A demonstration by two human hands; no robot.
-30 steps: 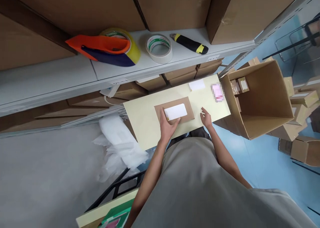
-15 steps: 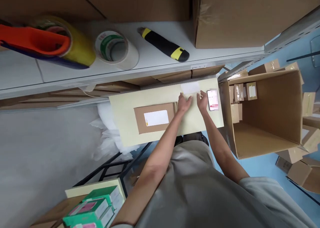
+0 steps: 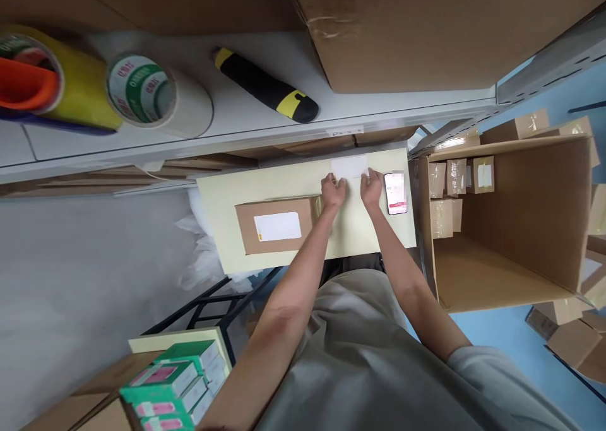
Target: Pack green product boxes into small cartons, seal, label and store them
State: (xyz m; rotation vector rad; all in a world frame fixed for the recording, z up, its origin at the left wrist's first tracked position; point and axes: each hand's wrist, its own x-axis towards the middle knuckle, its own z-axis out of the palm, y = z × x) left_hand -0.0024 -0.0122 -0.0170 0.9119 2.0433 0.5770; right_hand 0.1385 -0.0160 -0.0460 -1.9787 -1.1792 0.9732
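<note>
A white paper label (image 3: 350, 166) lies at the far edge of the pale yellow tabletop (image 3: 288, 185). My left hand (image 3: 333, 192) pinches its near left corner. At the near right corner, the curled fingers of my right hand (image 3: 372, 189) are closed on the same label. Left of my hands sits a closed cardboard box (image 3: 243, 229) with a white label (image 3: 279, 226) on top. A phone (image 3: 396, 194) with a lit screen lies just right of my right hand.
A shelf above the table's far side carries a utility knife (image 3: 267, 85), a tape roll (image 3: 189, 106) and a tape dispenser (image 3: 28, 87). Right of the table stands a large open carton (image 3: 511, 229) with several small boxes inside. Green boxes (image 3: 175, 380) are stacked lower left.
The view has shifted, so the shelf items appear farther left. My fingers have drawn in more tightly at the label's near edge. The box and phone stay in place on the table.
</note>
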